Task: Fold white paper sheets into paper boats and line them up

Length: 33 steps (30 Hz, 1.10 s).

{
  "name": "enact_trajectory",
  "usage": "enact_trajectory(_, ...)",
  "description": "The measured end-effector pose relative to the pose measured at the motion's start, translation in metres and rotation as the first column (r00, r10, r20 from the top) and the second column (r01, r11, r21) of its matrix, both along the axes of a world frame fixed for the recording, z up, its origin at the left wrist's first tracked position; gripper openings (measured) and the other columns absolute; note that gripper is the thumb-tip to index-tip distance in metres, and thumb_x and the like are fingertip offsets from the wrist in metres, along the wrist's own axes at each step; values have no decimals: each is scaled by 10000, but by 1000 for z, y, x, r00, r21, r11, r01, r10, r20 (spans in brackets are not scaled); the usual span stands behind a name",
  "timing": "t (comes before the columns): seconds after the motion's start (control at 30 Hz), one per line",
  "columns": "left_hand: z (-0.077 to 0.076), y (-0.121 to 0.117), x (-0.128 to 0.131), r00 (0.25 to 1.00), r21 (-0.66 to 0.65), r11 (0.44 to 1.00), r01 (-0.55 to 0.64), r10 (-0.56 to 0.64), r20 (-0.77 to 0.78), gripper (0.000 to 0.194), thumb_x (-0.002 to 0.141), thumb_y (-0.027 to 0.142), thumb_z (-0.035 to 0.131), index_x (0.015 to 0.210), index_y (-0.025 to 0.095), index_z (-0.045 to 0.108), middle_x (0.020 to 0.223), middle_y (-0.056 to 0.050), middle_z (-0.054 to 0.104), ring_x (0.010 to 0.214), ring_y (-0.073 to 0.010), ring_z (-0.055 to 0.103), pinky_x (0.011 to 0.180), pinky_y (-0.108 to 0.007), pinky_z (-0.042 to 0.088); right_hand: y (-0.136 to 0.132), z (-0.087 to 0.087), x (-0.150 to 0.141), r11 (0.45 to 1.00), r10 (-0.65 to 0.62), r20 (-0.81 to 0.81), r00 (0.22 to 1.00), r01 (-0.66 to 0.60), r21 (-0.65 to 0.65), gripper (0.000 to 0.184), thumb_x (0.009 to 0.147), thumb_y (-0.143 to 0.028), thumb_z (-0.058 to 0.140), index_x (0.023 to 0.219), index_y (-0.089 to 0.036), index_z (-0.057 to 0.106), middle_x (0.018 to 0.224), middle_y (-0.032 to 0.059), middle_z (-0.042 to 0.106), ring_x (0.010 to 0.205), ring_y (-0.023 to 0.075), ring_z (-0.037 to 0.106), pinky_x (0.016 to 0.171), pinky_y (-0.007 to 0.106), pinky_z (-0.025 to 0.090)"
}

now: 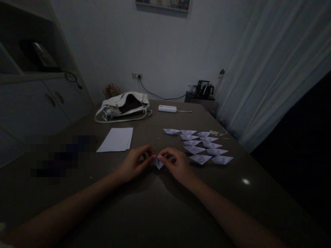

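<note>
A small folded piece of white paper (159,164) is pinched between both hands above the dark table (144,199), its pointed end facing me. My left hand (136,162) grips its left edge between thumb and fingers. On the opposite edge, my right hand (177,164) does the same, and the fingertips hide the top of the paper. To the right stand several folded paper boats (200,158) in rows. A stack of white paper sheets (117,139) lies beyond my left hand, slightly fanned at its right edge.
A white handbag (121,101) rests at the table's far left. Near the back middle lies a white device with a strap (167,109). Small scraps (214,133) are by the far right boats. A kettle (207,90) stands beyond the table, near a curtain (271,69).
</note>
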<state>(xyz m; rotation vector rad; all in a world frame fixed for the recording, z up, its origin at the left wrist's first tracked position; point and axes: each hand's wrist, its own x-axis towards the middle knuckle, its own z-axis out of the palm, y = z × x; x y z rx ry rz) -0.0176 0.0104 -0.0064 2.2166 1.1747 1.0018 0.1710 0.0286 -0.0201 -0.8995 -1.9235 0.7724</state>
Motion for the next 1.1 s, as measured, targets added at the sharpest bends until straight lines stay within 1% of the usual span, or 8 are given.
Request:
enact_trajectory(0.4,0,0,1,999,-5,1000,0,0,34,157,896,301,493,868,163,562,800,-15,618,736,-148,587,659,-244,458,0,-1,0,999,-34,-19,999,34,-9,88,812,-267,614,838,-195,658,789,16,667,678,121,599,517,197,403)
enact_trajectory(0.67,-1,0,0,999,-1,1000,-17,17,50,161,892,311,498,874,166,563,810,-22,628,741,-154,594,659,-249,468,1,0,0,996,-83,-78,993,81,-25,85,789,-256,639,814,-190,686,772,27,694,669,133,626,508,204,414)
enact_trajectory(0.87,1,1,0,998,-1,999,-32,32,45,164,895,312,495,869,163,560,801,-18,618,723,-149,594,633,-246,465,1,1,0,995,-84,-117,990,76,-64,97,805,-254,615,818,-189,686,796,33,702,708,144,645,548,222,458)
enact_trajectory(1.0,0,1,-1,998,8,1000,-19,19,57,156,899,305,491,886,165,557,818,-19,613,739,-150,595,650,-256,470,2,-1,0,991,-89,-120,989,76,-107,107,812,-270,603,823,-186,668,805,34,693,702,140,639,537,217,458)
enact_trajectory(1.1,-1,0,0,998,18,1000,-1,0,55,142,900,291,489,895,167,559,835,-22,613,749,-149,594,658,-260,474,2,-1,0,991,-58,-118,991,43,-123,115,816,-280,597,837,-186,660,816,35,689,723,142,641,538,212,461)
